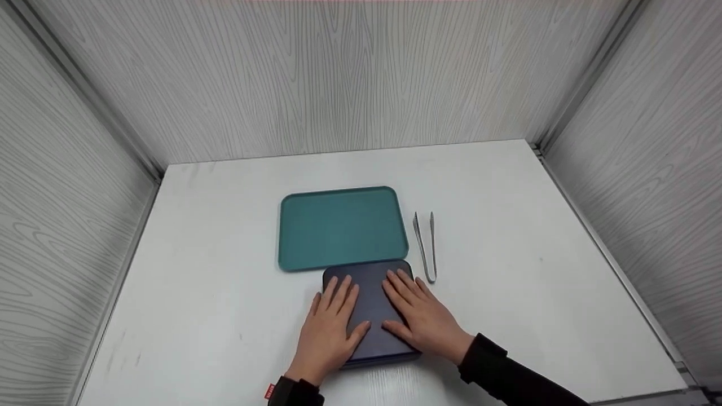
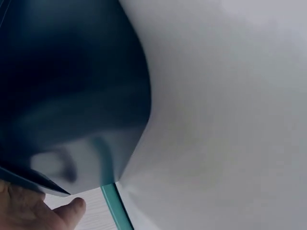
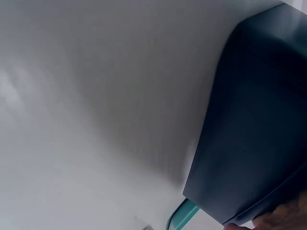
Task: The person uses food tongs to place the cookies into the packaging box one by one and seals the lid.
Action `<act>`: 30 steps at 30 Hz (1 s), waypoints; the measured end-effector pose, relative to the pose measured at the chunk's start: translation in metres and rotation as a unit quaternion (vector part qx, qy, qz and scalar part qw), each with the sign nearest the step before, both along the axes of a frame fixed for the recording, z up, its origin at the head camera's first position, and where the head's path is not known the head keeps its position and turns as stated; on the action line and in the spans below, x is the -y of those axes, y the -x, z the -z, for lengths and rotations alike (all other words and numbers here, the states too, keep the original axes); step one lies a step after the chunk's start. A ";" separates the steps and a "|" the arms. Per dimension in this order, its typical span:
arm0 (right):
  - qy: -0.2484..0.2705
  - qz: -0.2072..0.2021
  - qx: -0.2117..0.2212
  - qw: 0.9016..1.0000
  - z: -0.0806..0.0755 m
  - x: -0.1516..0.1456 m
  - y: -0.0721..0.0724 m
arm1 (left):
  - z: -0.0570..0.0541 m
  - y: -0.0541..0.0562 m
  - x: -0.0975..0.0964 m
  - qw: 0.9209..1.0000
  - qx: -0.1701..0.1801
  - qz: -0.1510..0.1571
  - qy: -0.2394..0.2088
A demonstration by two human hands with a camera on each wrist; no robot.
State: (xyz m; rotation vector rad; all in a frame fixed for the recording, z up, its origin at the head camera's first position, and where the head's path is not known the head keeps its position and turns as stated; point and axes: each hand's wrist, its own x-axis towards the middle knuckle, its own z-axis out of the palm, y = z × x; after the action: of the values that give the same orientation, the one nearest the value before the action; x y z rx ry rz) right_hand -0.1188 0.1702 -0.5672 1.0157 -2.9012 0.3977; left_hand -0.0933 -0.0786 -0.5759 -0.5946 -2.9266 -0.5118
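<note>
A dark blue rectangular box with a flat lid [image 1: 373, 307] lies on the table near its front edge. My left hand [image 1: 330, 332] rests on the left part of the lid, fingers straight and pointing away. On the right part lies my right hand [image 1: 423, 316], its fingers also extended and the thumb apart. Both wrist views show the side of the box [image 2: 76, 96] close up, with some fingertips [image 2: 72, 213] of the left hand at the lower left. Whatever the box holds is hidden under the lid.
Just behind the box lies a teal tray [image 1: 341, 228]. Metal tongs [image 1: 431, 265] lie to the right of the tray, their tips pointing away. Pale wood-grain panels [image 1: 338, 79] enclose the white table [image 1: 197, 270] at the back and on both sides.
</note>
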 end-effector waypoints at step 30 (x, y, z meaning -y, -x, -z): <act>-0.027 0.012 -0.031 0.999 -0.013 -0.009 0.008 | -0.016 0.008 0.010 1.000 0.005 -0.013 0.027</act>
State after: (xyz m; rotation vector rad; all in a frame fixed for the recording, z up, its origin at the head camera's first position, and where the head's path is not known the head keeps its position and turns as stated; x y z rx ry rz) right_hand -0.1273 0.1794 -0.5537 0.9816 -2.8811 0.2840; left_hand -0.1014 -0.0890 -0.5598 -0.5619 -2.9609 -0.4358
